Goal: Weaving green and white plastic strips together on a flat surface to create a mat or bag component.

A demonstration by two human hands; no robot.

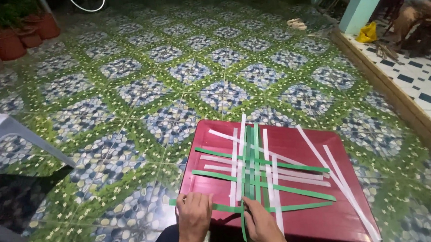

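A loose weave of green strips (257, 175) and white strips (237, 164) lies on a dark red square stool top (324, 218). My left hand (193, 218) rests flat on the near left edge, pressing down the end of a green strip (227, 208). My right hand (261, 226) sits just to its right, fingers pinched on a vertical green strip at the near edge of the weave. Two long white strips (339, 181) lie loose on the right side of the top.
The floor (140, 90) is patterned green and blue tile. A white plastic chair leg (25, 141) stands at left, clay pots (10, 41) at far left. A raised tiled step (396, 92) runs along the right, where another person sits by a yellow bag (368, 32).
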